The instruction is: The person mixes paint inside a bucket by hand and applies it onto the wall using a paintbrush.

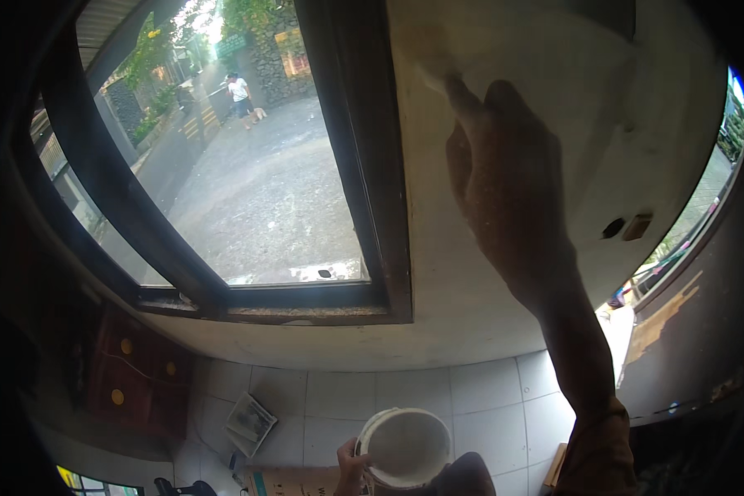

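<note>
My left hand (351,465) grips the side of a white plastic bucket (403,411) low in the head view; its greyish inside shows from above. My right hand (511,161) is raised against a pale plastered wall (471,273), just right of the dark window frame (372,186). Its fingertips meet a blurred beige patch at the wall. Whether that is a thing in the fingers or a mark on the wall, I cannot tell. Near my right wrist, a dark hole and a small switch or socket (637,227) are set in the wall.
White tiles (341,397) cover the floor. A picture-like panel (251,425) and flattened cardboard (297,480) lie there, beside a dark red cabinet (142,372). A dark door with peeled surface (688,347) stands right. Outside the window, a person (239,93) is on the pavement.
</note>
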The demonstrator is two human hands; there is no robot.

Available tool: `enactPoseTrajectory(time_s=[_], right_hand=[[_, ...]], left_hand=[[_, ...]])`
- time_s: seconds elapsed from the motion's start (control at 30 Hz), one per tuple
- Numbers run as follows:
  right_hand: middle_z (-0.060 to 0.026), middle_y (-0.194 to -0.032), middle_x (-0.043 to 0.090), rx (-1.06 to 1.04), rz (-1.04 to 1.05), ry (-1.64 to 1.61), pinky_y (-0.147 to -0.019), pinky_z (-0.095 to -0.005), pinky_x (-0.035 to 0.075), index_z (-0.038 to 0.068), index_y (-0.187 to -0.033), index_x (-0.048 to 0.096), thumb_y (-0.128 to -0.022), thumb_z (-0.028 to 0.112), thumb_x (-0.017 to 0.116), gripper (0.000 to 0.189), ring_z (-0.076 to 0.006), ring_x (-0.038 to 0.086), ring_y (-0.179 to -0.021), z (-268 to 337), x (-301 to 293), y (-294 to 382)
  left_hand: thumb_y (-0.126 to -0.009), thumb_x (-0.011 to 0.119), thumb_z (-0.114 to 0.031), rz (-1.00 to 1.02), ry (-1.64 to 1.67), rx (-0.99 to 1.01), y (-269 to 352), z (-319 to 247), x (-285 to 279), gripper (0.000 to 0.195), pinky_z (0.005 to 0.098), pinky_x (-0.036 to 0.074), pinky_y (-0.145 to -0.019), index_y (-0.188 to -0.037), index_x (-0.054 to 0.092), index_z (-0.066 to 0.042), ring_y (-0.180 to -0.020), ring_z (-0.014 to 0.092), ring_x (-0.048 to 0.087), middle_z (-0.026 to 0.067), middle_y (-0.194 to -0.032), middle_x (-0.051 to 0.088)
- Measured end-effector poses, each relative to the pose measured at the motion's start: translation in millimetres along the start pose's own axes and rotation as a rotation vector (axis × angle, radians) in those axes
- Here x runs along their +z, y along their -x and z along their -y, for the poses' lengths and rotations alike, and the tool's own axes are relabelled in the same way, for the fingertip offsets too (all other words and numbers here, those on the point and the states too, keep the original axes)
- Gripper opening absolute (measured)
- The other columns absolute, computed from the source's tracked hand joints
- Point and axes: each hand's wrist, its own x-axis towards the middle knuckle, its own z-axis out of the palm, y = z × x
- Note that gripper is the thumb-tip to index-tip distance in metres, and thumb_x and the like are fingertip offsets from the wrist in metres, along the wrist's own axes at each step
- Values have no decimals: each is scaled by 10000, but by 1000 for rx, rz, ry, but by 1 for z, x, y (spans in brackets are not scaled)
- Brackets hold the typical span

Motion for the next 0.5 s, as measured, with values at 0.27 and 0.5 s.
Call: enactPoseTrajectory(time_s=[0.27, 0.5], right_hand=[[-160, -855, 466, 154, 340, 15, -557, -385, 494, -4, -1211, 434, -742, -16, 551, 484, -309, 574, -624, -34, 72, 203], [-218, -851, 544, -134, -30, 4, -498, -396, 513, -41, -977, 563, -736, -20, 545, 243, -335, 609, -602, -83, 86, 304]], left_hand=[[-498, 479, -17, 117, -18, -57, -84, 102, 0, 433, 228, 445, -511, -913, 577, 58, -590, 153, 544, 75, -730, 582], [-575, 458, -8, 263, 88, 21, -168, 160, 48, 389, 207, 387, -476, -946, 565, 33, -543, 91, 469, 28, -696, 537]])
